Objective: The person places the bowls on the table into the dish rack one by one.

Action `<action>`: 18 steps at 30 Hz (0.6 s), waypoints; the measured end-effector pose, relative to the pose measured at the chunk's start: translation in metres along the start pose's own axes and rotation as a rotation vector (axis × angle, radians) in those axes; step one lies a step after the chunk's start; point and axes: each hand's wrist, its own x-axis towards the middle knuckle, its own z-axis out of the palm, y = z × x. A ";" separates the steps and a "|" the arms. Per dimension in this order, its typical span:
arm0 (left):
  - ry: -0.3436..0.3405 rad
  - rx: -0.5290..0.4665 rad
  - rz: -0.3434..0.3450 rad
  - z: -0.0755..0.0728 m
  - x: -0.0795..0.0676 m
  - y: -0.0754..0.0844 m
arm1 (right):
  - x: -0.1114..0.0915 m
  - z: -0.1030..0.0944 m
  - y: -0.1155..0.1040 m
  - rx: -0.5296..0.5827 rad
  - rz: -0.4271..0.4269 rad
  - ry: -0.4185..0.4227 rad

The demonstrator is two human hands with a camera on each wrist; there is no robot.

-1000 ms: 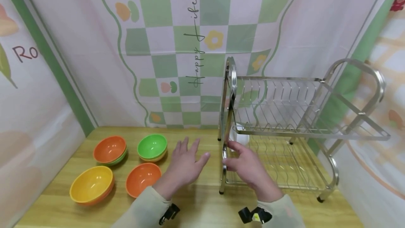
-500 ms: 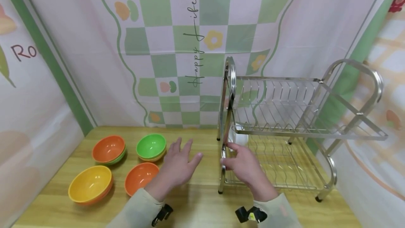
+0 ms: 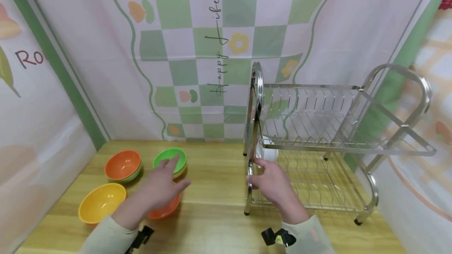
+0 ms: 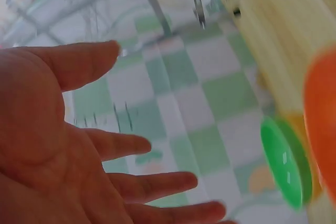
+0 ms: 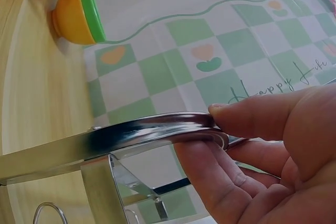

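My right hand (image 3: 273, 185) grips the left front post of a chrome two-tier dish rack (image 3: 255, 128). In the right wrist view, its thumb and fingers pinch the bent metal tube (image 5: 157, 129). My left hand (image 3: 157, 187) hangs over the bowls with fingers spread and holds nothing. It partly covers an orange bowl (image 3: 166, 209) and overlaps the rim of a green bowl (image 3: 171, 156) stacked in a yellow one. Farther left are an orange bowl (image 3: 123, 165) nested in a green one and a large yellow bowl (image 3: 100, 203) at the front.
A white object (image 3: 267, 154) sits on the lower tier, partly behind the rack's left post. The wooden table (image 3: 219, 179) meets a printed curtain (image 3: 208, 66) at the back, with more hanging cloth (image 3: 431, 128) along the right side and the left.
My left hand has swung left, from beside the bowls to over the front orange one. The right hand keeps its grip on the rack's post.
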 end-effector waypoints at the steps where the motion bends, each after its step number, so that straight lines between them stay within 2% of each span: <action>1: -0.009 0.012 -0.012 -0.005 -0.002 -0.007 | 0.000 0.000 0.000 0.002 -0.001 -0.001; 4: -0.043 0.020 -0.037 -0.020 -0.005 -0.029 | 0.000 -0.001 0.000 0.015 -0.003 -0.005; 6: -0.068 -0.031 -0.044 -0.028 -0.006 -0.044 | 0.000 -0.002 0.001 0.018 -0.003 -0.006; 9: -0.121 -0.203 -0.086 -0.033 -0.005 -0.066 | 0.000 -0.002 0.000 0.010 -0.007 -0.003; 13: -0.188 -0.467 -0.202 -0.031 -0.002 -0.088 | 0.001 -0.001 0.001 -0.002 -0.010 0.002; 16: -0.217 -0.590 -0.275 -0.027 0.002 -0.099 | 0.001 -0.001 0.001 0.007 -0.009 -0.001; 18: -0.231 -0.643 -0.301 -0.024 0.003 -0.104 | 0.001 0.000 0.001 0.015 -0.010 -0.004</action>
